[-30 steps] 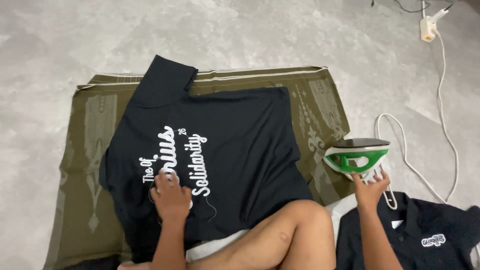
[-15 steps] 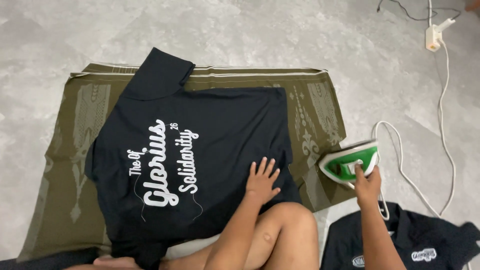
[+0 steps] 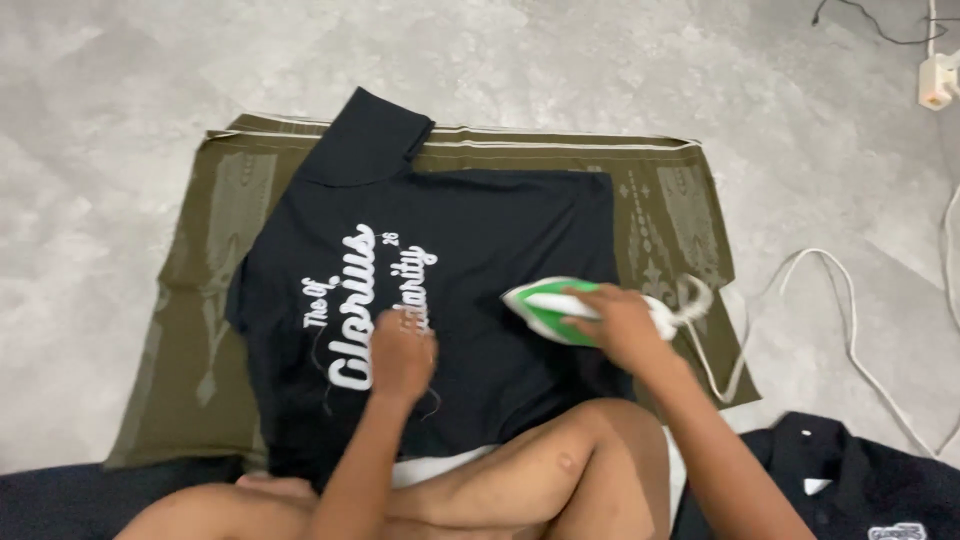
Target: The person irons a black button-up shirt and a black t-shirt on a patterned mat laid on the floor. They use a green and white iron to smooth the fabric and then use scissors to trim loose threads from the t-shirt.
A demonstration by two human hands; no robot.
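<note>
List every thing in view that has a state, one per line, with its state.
Black T-shirt: spread flat, print up, on the mat.
Olive mat: laid out on the floor.
Green iron: flat on the shirt, gripped by right hand.
Left hand: pressing on the print.
White cord: loose on the floor.

On my feed I saw an olive patterned mat spread over grey concrete floor. A second dark garment lay near right (partly cut off), and a white wall socket sat far right.
</note>
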